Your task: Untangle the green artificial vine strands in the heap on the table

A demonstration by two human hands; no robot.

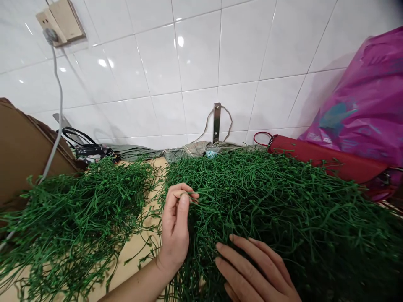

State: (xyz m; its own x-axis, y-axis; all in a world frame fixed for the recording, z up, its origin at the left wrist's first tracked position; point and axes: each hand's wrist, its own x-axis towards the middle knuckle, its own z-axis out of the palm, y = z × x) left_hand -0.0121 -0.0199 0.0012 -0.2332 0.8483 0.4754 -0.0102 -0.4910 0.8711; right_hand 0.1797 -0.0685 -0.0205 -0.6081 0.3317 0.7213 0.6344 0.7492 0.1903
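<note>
A large heap of thin green stems with small buds [252,180] covers the middle and right of the table. A looser pile of the same stems [85,209] lies at the left. My left hand [176,222], at the left edge of the large heap, pinches a few green stems between thumb and fingers. Lower right, my right hand [255,268] rests palm down on the large heap, its fingers spread and pointing up and left. Nothing is visibly gripped in it.
The wooden tabletop [134,247] shows between the piles. A cardboard box [25,155] and a grey cable [59,96] are at the left. Behind the large heap lie a red bag [324,157] and a purple plastic bag [371,96], against the tiled wall [198,54].
</note>
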